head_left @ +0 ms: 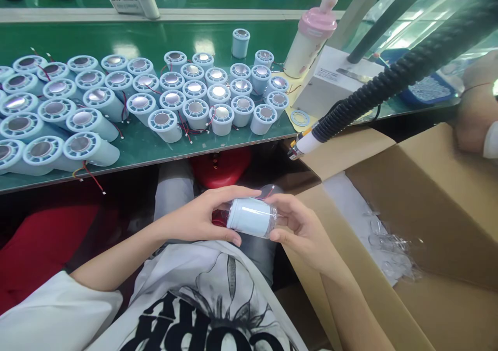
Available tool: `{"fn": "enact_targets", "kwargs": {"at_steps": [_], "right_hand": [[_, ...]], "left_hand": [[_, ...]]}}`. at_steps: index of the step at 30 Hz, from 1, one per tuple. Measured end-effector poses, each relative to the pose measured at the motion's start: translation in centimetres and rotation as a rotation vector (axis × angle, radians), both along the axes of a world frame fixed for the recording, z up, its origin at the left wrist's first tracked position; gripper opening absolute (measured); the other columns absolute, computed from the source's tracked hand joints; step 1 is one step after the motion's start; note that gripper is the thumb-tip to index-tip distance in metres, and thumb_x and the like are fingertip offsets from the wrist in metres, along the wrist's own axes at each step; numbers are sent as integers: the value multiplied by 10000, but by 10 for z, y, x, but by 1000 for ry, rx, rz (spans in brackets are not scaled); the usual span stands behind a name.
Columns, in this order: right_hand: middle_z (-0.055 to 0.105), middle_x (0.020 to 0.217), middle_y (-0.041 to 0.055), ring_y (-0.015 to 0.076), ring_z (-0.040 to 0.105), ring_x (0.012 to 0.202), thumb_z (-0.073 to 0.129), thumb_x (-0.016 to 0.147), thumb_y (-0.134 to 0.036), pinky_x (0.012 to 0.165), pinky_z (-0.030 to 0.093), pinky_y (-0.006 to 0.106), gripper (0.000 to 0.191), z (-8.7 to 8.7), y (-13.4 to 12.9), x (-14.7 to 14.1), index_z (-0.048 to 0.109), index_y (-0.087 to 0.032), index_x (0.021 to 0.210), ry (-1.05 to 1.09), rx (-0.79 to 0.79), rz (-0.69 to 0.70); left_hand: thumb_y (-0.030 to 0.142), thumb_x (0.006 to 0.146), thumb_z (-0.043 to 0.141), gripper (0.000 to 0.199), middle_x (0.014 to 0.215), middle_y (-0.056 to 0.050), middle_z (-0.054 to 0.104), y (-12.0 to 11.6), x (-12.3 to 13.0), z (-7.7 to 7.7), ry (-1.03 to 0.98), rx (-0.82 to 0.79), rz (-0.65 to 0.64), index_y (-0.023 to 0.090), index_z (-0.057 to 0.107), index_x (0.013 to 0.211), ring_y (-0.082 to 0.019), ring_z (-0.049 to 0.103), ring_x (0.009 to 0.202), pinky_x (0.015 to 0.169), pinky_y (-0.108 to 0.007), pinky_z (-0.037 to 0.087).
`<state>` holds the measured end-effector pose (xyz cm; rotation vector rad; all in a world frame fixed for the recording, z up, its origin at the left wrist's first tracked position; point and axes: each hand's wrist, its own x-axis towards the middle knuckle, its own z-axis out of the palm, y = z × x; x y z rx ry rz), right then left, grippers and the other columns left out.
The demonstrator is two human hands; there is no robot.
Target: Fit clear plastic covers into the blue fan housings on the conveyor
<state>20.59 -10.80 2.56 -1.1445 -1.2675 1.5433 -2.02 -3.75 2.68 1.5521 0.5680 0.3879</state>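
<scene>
Over my lap, a light blue cylinder (pixel 249 216) lies on its side inside a clear plastic sleeve (pixel 272 219). My left hand (pixel 210 215) grips its left end, thumb below and fingers above. At the other end, the fingers and thumb of my right hand (pixel 298 225) pinch the clear plastic. Both hands are closed around the piece, and its far side is hidden. On the bench above stand several similar blue cylinders (pixel 221 118) with silver discs in their tops and thin red and black wires.
A green bench (pixel 148 159) runs across the front. A pink-topped pump bottle (pixel 311 34) stands by a white box-shaped base (pixel 330 81). A black corrugated hose (pixel 361 99) hangs at right, above an open cardboard box (pixel 420 200) holding clear plastic pieces (pixel 392 247). Another person's arm (pixel 476 107) is at far right.
</scene>
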Motion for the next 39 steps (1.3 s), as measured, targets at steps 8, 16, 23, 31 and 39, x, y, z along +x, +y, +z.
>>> {"fn": "enact_targets", "kwargs": {"at_steps": [8,16,23,31,39], "right_hand": [[651,1022,38,179,636,944,740,773,-371,766,574,280,391,3,-1,-3,568,-251,1103,47,-25,-4],[636,1054,31,180,634,958,774,739,-333,831,572,301,409,9,-8,-4,596,-266,1102,-41,90,-24],[654,1034,45,205,640,964,771,738,-359,787,580,317,419,10,-10,-6,581,-255,1097,-7,29,-12],[658,859,24,155,639,757,719,754,-469,607,553,238,381,12,-3,-12,566,-229,1007,83,-130,-33],[627,646,-31,106,626,521,671,742,-580,482,548,204,441,3,0,-16,528,-188,881,207,-355,-46]], "left_hand": [[221,699,778,741,1414,-104,488,-1,-3,-1,-27,174,0,256,460,1367,-277,464,1299,1056,-381,416],[203,704,773,760,1411,-105,490,-5,-5,8,-30,209,-4,249,432,1382,-273,483,1283,1052,-379,418],[198,689,785,789,1400,-88,501,-8,-8,7,-31,237,-6,266,423,1386,-254,495,1270,1056,-355,414],[232,690,785,756,1394,-105,508,-9,-10,5,-32,257,11,259,452,1368,-284,482,1282,1062,-399,407],[221,704,776,731,1395,-98,505,-9,-10,5,-43,233,0,266,460,1362,-271,475,1291,1061,-376,410]]}}
